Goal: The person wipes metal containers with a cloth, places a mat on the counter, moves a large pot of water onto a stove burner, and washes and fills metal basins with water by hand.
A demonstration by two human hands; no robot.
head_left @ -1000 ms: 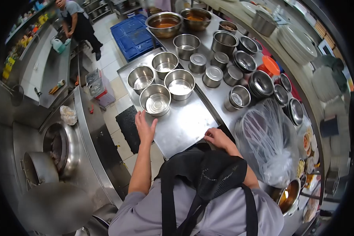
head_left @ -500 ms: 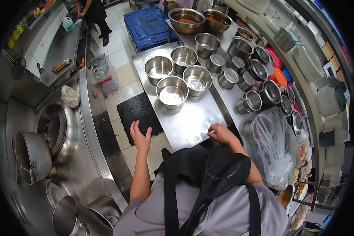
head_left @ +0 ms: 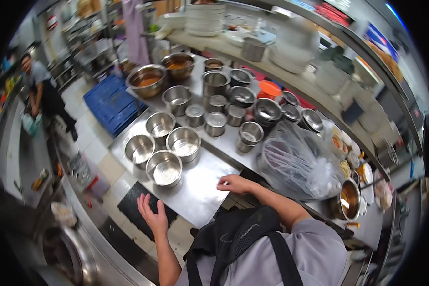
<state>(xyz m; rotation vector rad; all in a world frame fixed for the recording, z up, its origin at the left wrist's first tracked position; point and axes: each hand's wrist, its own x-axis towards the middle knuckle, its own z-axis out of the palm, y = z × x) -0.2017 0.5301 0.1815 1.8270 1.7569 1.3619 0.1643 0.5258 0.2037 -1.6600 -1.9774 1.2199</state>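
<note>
My left hand (head_left: 152, 214) is raised over the floor beside the steel table (head_left: 205, 176). Its fingers are spread, and nothing is in it. Above the table's near right part, my right hand (head_left: 236, 184) has its fingers curled together, with nothing visible in them. Several wide steel pots stand grouped on this table. The front pot (head_left: 164, 168) is nearest my hands, with another pot (head_left: 183, 144) behind it to the right. The pots look empty.
Behind is a counter with lidded steel containers (head_left: 216, 124), two bowls of reddish liquid (head_left: 147, 82) and a large plastic bag (head_left: 302, 167). A blue crate (head_left: 112, 102) stands beyond the table. A black mat (head_left: 134, 206) lies on the floor. A co-worker (head_left: 45, 93) stands far left.
The view has swung to the right, bringing the shelf above the counter further into sight. Both hands keep nearly the same poses near the table. The pots keep their arrangement.
</note>
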